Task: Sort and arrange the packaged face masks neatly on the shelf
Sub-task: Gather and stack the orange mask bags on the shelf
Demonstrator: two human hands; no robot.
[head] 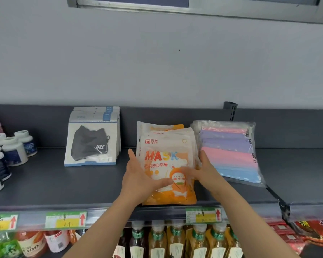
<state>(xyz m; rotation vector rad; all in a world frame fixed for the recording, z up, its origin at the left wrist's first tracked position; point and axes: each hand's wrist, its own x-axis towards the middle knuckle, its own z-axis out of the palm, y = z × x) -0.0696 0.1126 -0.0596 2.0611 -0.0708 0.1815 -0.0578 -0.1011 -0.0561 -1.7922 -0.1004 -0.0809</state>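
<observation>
A stack of orange-and-white MASK packs [164,157] lies in the middle of the dark shelf [63,183]. My left hand [140,179] presses against the stack's left side, thumb on the top pack. My right hand [203,172] holds the right side, thumb across the cartoon print. Left of the stack, a row of black-mask packs [93,142] stands leaning against the back panel. To the right lies a clear bag of pink, purple and blue masks [229,153], touching my right hand.
White pill bottles [13,149] crowd the shelf's left end. Price tags [65,219] line the front rail. Drink bottles [175,241] fill the shelf below, red packets [313,231] at lower right. A bracket [230,110] rises behind the pastel bag.
</observation>
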